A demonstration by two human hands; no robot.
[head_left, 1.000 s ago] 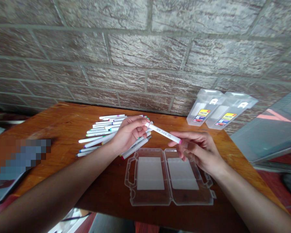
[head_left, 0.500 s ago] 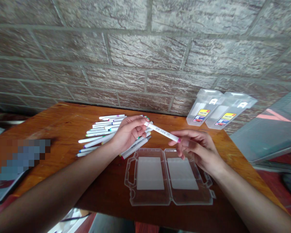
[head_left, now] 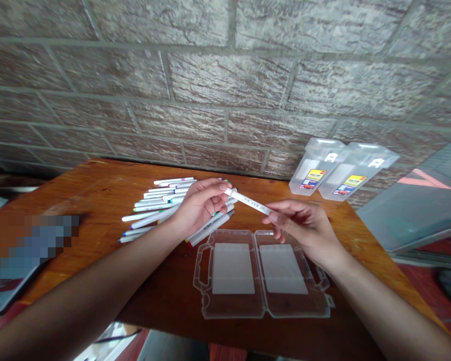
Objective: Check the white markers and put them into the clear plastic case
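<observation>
A white marker (head_left: pixel 250 201) with small dark print slants between my two hands, above the table. My left hand (head_left: pixel 203 203) pinches its upper left end, near a thin pink ring. At the lower right end, the thumb and fingers of my right hand (head_left: pixel 304 225) close round it and cover the tip. Under and behind my left hand lies a loose pile of white markers (head_left: pixel 150 206) with tips of several colours. Below my hands a clear plastic case (head_left: pixel 235 307) lies opened flat, with a white rectangle in each half.
Two clear plastic containers (head_left: pixel 308 163) with yellow and blue labels stand at the table's back right, against the brick wall (head_left: pixel 225 75). A dark device (head_left: pixel 18 288), partly pixelated, sits at the left edge of the wooden table (head_left: pixel 97 200).
My right hand has slid a little up and left along the marker, and its fingers now cover the pink end that showed before. My left hand and the marker have barely moved.
</observation>
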